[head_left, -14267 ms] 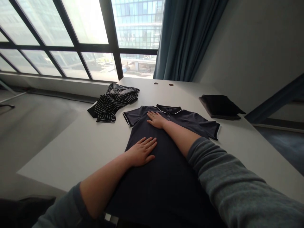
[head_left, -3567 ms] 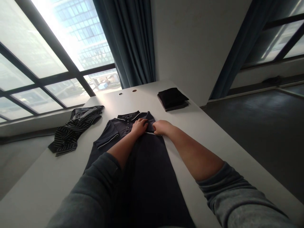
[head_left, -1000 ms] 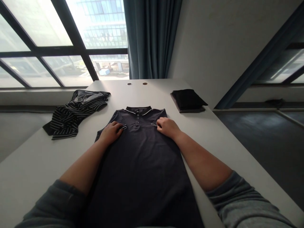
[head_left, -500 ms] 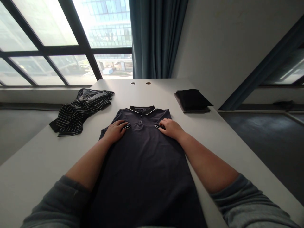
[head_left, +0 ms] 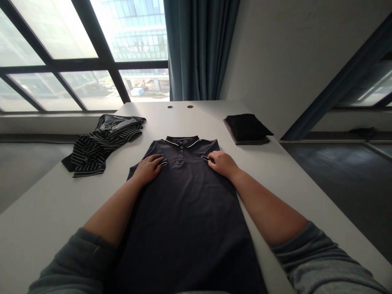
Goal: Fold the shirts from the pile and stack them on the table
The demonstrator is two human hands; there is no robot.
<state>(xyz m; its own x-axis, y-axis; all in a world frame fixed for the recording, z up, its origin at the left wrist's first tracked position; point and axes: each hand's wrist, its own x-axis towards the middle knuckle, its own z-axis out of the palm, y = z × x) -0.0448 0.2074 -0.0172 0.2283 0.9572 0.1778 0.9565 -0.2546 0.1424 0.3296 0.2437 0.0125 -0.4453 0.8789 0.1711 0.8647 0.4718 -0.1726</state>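
A dark polo shirt [head_left: 186, 212] lies front up in front of me, its white-edged collar and buttons at the far end. Both short sleeves are turned inward over the chest, showing white-trimmed cuffs. My left hand [head_left: 148, 168] rests on the left sleeve with fingers stretched out, the cuff edge just past the fingertips. On the other side, my right hand [head_left: 223, 164] pinches the right sleeve near its cuff, fingers curled. Some of the cloth under both hands is hidden.
The shirt is on a white table [head_left: 290, 196]. A crumpled black-and-white striped garment [head_left: 102, 143] lies at the far left. Folded dark clothes [head_left: 247, 128] are stacked at the far right. Two round holes sit near the table's back end, before a blue curtain [head_left: 199, 49].
My right hand has curled its fingers onto the right sleeve, and that cuff has shifted slightly up and inward. The left hand stays in place on its sleeve.
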